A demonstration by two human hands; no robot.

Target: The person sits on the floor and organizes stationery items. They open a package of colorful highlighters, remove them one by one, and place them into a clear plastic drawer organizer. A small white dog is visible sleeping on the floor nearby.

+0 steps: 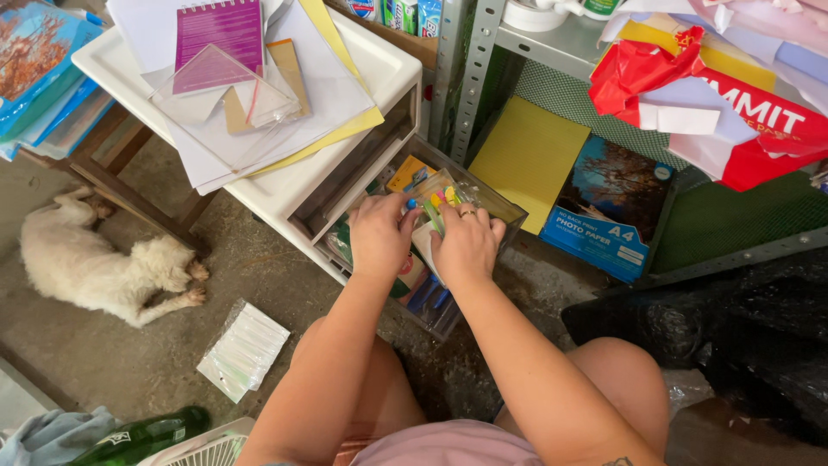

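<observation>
Hands meet over the pulled-out clear plastic drawer (509, 210): left hand (379, 233) and right hand (467, 243) both pinch the bundle of small colourful stationery (437, 203) between them, just beyond the fingertips.

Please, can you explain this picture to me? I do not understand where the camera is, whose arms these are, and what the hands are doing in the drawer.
The one picture comes from a camera worn on a person's head, looking down, so the two bare arms belong to that person. The left hand and the right hand reach into an open clear plastic drawer of a white drawer unit. The fingers touch small colourful stationery packets; what exactly is gripped is hard to tell. On top of the unit lie loose papers and a purple notebook. On the floor a white dog lies beside a clear bag. A blue paper pack leans in a metal shelf.
</observation>
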